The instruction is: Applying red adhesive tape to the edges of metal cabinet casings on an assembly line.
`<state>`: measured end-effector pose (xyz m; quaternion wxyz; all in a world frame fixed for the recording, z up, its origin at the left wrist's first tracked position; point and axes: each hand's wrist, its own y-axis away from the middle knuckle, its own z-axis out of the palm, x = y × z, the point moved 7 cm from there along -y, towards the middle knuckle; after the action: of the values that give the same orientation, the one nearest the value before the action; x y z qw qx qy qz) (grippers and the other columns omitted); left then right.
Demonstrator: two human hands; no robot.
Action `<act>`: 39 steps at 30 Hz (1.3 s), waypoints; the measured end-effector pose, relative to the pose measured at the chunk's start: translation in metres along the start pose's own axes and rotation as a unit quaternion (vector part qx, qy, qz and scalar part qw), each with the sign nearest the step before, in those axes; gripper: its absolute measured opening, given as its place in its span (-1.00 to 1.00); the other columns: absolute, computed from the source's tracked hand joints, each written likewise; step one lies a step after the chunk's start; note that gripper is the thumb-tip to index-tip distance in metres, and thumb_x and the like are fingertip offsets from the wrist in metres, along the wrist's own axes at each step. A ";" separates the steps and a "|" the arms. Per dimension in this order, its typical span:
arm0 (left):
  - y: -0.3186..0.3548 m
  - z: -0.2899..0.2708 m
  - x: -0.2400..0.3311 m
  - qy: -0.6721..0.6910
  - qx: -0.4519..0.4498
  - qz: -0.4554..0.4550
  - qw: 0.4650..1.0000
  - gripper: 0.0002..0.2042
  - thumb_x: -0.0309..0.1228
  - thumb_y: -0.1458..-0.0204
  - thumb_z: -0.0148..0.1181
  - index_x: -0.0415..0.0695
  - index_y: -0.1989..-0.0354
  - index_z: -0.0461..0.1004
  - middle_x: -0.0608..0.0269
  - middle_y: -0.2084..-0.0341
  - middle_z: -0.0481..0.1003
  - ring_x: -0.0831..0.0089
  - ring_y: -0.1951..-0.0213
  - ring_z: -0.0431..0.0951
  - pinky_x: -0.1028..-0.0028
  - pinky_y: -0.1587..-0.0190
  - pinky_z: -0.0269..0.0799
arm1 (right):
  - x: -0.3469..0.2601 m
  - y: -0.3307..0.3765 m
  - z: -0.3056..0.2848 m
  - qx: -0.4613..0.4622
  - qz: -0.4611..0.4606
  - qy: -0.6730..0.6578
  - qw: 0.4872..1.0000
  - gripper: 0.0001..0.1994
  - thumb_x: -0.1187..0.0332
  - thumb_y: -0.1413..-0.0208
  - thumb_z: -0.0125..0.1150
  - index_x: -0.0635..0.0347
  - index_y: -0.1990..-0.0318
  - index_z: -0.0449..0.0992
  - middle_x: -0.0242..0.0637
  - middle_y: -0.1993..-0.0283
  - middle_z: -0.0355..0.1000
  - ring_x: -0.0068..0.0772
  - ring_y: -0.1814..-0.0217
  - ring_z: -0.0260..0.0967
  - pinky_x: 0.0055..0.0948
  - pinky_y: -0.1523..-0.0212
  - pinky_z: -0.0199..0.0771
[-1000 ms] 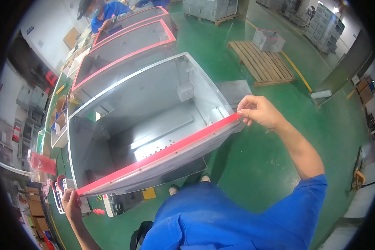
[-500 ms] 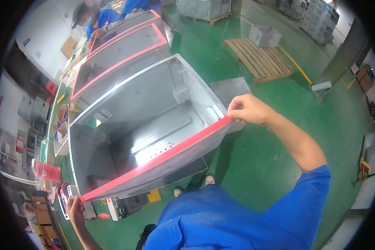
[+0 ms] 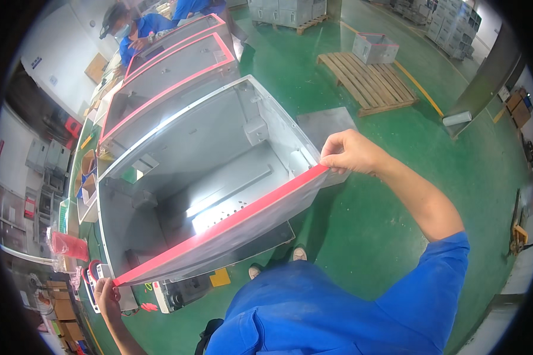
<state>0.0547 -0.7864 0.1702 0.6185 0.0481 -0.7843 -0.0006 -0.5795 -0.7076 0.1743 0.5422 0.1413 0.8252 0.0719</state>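
A large open-topped grey metal box (image 3: 210, 133) stands before me. Along its near rim runs a strip of red tape (image 3: 222, 228), stretched from corner to corner. At the right corner my right hand (image 3: 354, 152) pinches the strip's end between thumb and fingers. My left hand (image 3: 106, 294) closes its fingers on the other end at the left corner. The strip lies straight along the edge; whether it is stuck down over its whole length I cannot tell. The box's other rims show bare metal.
Behind stand more grey boxes (image 3: 172, 77) with red-taped rims, where a co-worker (image 3: 145, 29) in blue bends over. A wooden pallet (image 3: 367, 83) with a small grey box (image 3: 375, 49) lies at the far right. Red material in plastic (image 3: 70, 244) is at the left.
Both my hands keep their grip on the tape ends at the two corners. At the back, the co-worker's arm and hand have shifted slightly.
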 end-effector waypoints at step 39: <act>0.000 -0.003 -0.005 -0.001 0.034 0.001 0.999 -0.90 -0.44 -0.03 0.03 -0.12 0.50 0.31 0.48 0.69 0.25 0.79 0.70 0.18 0.77 0.74 -0.05 | 0.005 -0.001 -0.001 0.016 -0.011 -0.025 0.999 -0.88 0.41 0.16 0.19 0.30 0.49 0.45 -0.30 0.51 0.40 -0.56 0.52 0.35 -0.60 0.49 0.37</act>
<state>0.0584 -0.7860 0.1664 0.6160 0.0682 -0.7843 0.0267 -0.5823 -0.7069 0.1697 0.5609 0.1424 0.8141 0.0488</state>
